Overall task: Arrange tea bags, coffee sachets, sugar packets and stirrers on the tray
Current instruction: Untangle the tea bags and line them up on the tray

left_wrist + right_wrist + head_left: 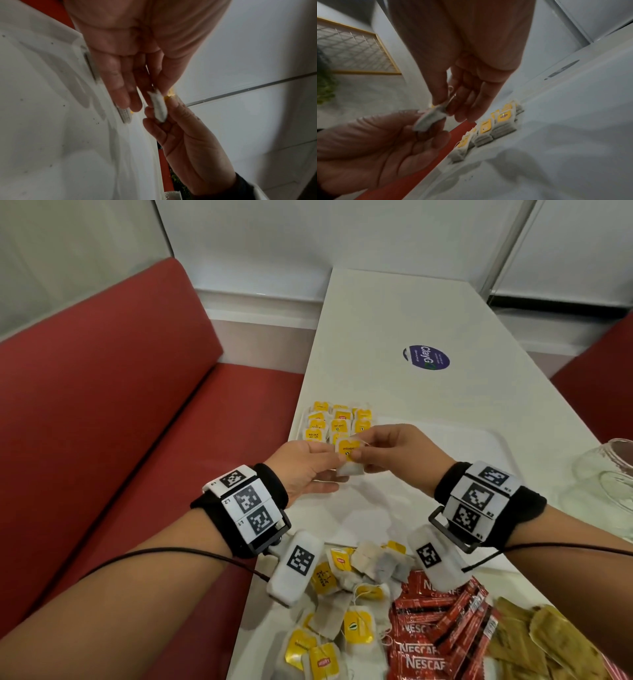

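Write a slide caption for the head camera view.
Both hands hold one tea bag above the tray.

Both forearms are bare. The left hand (pixel 305 465) and right hand (pixel 387 450) carry no gloves or rings.

Each wrist wears a black fabric band (pixel 270 484) fitted with a white segmented plate (pixel 245 501) bearing three black square fiducial markers.

A black bracket (pixel 445 529) at 6 o'clock of each plate holds a white rounded module (pixel 296 566) with one marker.

A thin black cable (pixel 164 553) runs from each module along the forearm.
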`<state>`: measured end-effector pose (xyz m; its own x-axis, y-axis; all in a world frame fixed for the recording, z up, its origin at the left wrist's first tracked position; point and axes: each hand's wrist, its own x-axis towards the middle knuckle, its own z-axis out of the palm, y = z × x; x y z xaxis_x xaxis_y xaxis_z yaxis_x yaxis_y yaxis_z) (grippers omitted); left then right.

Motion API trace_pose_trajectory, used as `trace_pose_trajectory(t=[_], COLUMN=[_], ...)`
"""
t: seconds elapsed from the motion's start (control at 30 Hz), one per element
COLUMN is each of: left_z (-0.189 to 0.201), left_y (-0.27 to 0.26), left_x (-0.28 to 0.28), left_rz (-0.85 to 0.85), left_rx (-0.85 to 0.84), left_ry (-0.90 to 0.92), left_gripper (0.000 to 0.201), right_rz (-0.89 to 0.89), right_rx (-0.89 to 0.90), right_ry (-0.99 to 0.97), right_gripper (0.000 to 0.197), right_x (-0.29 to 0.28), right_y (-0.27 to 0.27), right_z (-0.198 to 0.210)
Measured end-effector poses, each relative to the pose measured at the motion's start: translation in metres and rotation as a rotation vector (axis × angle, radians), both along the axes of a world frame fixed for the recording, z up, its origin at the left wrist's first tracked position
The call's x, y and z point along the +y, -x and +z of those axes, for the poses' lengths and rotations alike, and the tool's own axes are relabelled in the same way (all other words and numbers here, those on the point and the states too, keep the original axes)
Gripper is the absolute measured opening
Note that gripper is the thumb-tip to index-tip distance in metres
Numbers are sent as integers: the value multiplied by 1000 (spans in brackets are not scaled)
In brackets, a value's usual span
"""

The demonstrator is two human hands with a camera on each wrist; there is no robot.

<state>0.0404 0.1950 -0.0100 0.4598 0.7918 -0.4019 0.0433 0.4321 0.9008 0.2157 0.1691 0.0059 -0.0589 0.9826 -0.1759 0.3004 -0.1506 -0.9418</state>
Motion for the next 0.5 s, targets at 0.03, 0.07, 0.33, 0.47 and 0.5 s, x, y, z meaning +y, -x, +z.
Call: trace_pose_trajectory(t=[0.03, 0.07, 0.33, 0.47, 0.5], left_z=[1, 1, 0, 2, 2], left_y=[0, 0, 20, 23, 22], left_x=[0, -1, 7, 10, 10], left_rz=[2, 9, 136, 150, 148], left_rx=[4, 11, 21, 8, 6], left_ry=[-8, -18, -21, -24, -25], left_gripper=[20, 19, 13, 14, 14], right_rz=[-18, -56, -163, -102, -105], right_rx=[0, -8, -131, -84, -106], right_ry=[18, 29, 245, 335, 340], right_gripper=[18, 16, 10, 19, 19], right_x=[0, 1, 5, 7, 9], right_y=[-1, -4, -35, -20, -17], right_z=[1, 2, -5, -10, -11])
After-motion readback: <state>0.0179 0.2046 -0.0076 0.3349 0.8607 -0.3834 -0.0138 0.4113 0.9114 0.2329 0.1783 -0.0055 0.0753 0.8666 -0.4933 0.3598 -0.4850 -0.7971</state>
